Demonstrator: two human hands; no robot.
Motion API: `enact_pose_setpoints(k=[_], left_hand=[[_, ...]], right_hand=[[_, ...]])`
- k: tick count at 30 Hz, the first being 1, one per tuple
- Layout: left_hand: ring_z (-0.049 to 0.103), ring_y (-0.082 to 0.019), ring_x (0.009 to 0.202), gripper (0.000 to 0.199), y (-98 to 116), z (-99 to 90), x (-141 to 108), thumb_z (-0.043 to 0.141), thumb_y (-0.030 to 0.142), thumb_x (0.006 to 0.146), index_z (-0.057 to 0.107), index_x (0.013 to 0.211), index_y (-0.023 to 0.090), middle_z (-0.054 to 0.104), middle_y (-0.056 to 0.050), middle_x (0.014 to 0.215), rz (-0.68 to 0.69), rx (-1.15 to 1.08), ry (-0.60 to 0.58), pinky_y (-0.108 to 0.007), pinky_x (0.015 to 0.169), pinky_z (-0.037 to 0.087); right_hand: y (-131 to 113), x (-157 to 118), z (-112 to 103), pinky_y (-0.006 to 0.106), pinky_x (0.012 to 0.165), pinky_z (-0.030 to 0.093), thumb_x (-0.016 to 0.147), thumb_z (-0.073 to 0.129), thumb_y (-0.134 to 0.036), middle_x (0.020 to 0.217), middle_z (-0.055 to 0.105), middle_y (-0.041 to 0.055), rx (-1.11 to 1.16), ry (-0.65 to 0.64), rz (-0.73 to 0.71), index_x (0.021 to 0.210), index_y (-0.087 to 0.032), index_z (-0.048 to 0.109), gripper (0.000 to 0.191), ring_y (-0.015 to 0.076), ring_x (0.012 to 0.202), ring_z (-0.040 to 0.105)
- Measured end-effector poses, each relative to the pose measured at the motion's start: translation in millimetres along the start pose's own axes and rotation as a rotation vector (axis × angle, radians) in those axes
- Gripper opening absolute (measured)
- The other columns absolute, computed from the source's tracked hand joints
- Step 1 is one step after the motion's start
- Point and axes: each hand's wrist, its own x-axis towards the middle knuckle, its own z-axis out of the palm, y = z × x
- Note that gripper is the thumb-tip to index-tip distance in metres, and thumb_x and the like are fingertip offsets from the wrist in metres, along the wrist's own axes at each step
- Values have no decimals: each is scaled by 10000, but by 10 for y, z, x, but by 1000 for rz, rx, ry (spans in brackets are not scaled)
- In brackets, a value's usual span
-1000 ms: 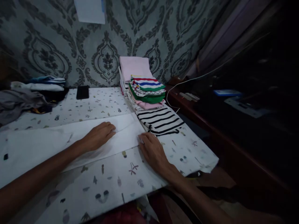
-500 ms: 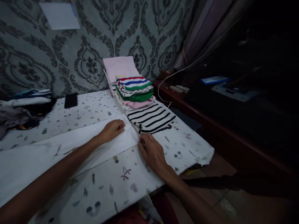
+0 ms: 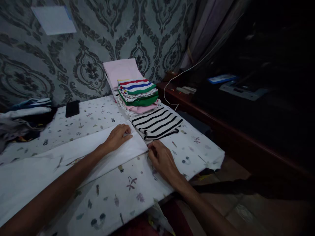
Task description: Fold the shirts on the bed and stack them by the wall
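Observation:
A long white cloth garment (image 3: 123,149) lies flat and folded lengthwise across the table, with a dark print partly under my left forearm. Above its right end, my left hand (image 3: 119,136) has its fingers curled in; whether cloth is between them is hidden. At the garment's near right corner, my right hand (image 3: 162,160) pinches the edge between thumb and fingers. Just beyond that hand lies a folded black-and-white striped garment (image 3: 157,124). Behind it rises a stack of folded clothes (image 3: 140,95), with striped, green and pink pieces.
A patterned sheet (image 3: 108,200) covers the table. A black phone (image 3: 72,108) lies near the wall, and a heap of dark clothes (image 3: 24,121) is at far left. Right of the table runs a dark wooden edge (image 3: 221,131) with a white cable (image 3: 182,70) over it.
The view has shifted slightly. My right hand's fingers have drawn closer together at the garment's corner, while my left hand stays over the cloth with little movement.

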Motion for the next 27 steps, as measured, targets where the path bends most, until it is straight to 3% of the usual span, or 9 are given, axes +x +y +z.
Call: enact_pose_setpoints(k=[4,7,12,16,19,23,27], left_hand=[[551,-243,953,252,-157,-35,162,631,403,861,555,995,204,617,-59,1002,-51,50,152,-364,835,443],[578,-208,890,235,-278,-75,397,641,332,832,572,1008,192,634,-31,950,-195,-20,55,-314,779,442],[580,-170,713,223,-381,-149,662,685,214,698,642,913,174,618,21,739,-304,-74,-82,-260,641,420],[584,-176,732,277,-392,-181,707,732,209,631,662,897,175,621,18,736,-338,-98,-67,-250,638,420],[563,-168,692,237,-386,-186,742,747,130,556,643,765,173,584,28,657,-374,-138,-80,-239,601,400],[496,-125,541,161,-377,-220,754,702,99,600,618,717,171,500,58,523,-415,-235,-133,-220,510,350],[452,-116,436,163,-350,-279,712,695,78,630,622,747,164,465,66,439,-473,-297,-216,-221,454,322]], right_hand=[[-83,-10,-18,333,750,453,991,450,-335,974,656,81,-153,-63,102,985,-189,596,206,225,860,629],[-173,14,22,339,737,430,976,516,-398,1047,659,103,-324,-108,205,1001,-185,607,233,257,915,637],[-278,82,121,303,683,377,913,569,-244,970,666,64,-337,-105,230,868,-203,585,64,218,855,622],[-310,132,138,287,636,349,844,568,-222,737,631,2,-177,-70,288,766,-226,516,94,187,706,580],[-290,148,164,280,601,344,793,579,-271,618,575,-35,4,-20,324,725,-238,477,127,174,622,547],[-232,138,275,271,582,382,712,603,-299,608,564,-48,306,85,317,727,-241,472,145,156,589,540],[-237,136,386,259,551,411,630,673,-334,618,579,-60,627,165,422,803,-229,510,260,134,557,534]])
